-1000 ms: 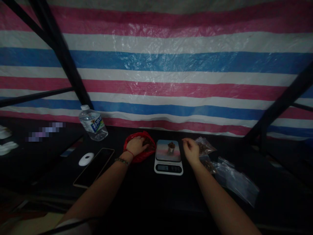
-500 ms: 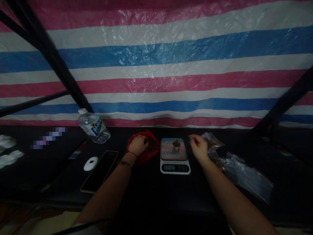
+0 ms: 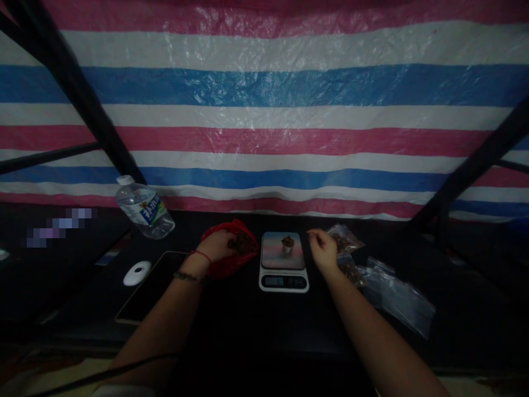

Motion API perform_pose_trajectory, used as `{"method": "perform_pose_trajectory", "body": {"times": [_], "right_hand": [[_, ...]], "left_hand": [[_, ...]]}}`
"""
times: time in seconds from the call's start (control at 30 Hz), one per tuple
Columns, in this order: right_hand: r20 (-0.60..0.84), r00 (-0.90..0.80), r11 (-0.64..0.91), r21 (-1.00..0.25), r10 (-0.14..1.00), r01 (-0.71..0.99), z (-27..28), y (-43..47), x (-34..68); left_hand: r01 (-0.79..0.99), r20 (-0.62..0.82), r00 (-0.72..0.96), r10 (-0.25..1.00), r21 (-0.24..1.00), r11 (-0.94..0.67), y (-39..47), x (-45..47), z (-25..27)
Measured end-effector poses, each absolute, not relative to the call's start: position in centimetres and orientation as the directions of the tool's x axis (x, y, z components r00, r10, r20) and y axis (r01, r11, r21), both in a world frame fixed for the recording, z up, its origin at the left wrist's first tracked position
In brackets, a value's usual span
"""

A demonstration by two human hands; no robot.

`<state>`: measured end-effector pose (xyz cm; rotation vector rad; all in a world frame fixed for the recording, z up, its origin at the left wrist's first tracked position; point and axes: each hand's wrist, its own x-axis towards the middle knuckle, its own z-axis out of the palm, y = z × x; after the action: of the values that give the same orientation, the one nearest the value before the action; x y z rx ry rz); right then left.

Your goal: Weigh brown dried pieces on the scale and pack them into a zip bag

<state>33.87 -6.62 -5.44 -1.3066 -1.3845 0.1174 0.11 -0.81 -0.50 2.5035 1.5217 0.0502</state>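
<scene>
My left hand [image 3: 219, 245] reaches into the mouth of a red bag [image 3: 225, 268] filled with brown dried pieces [image 3: 242, 243]. Its fingertips are hidden among them. Right of the bag lies a digital kitchen scale [image 3: 268, 262] with a lit display. On its plate stands a small metal cup [image 3: 287, 248], heaped with the same kind of brown pieces. Just beyond the scale's right side, my right hand [image 3: 324, 249] is closed, thumb and fingers pinched together; anything between them is too small to make out. Clear bags of brown pieces [image 3: 345, 240] lie beside that hand.
Flat clear zip bags [image 3: 399, 298] lie right of my right forearm. To the left are a phone [image 3: 151, 289], a white oval object [image 3: 137, 273] and a tilted clear plastic bottle [image 3: 145, 209]. A striped plastic sheet [image 3: 289, 138] hangs behind the black table, between dark frame bars.
The view has shifted slightly, so the tabletop things appear further left. My left hand has drawn back a little in the bag, showing more brown pieces. My right hand stays beside the scale.
</scene>
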Motion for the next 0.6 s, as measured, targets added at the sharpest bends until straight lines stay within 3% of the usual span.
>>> {"method": "perform_pose_trajectory", "body": {"times": [0.23, 0.6], "right_hand": [[0.636, 0.290, 0.383, -0.704, 0.715, 0.598, -4.96, -7.00, 33.80], [0.615, 0.267, 0.380, -0.714, 0.742, 0.588, -4.78, -7.01, 33.48]], "left_hand": [[0.832, -0.099, 0.538, 0.837, 0.220, -0.509, -0.32, -0.33, -0.80], [0.844, -0.158, 0.521, 0.839, 0.247, -0.477, -0.79, -0.26, -0.06]]}}
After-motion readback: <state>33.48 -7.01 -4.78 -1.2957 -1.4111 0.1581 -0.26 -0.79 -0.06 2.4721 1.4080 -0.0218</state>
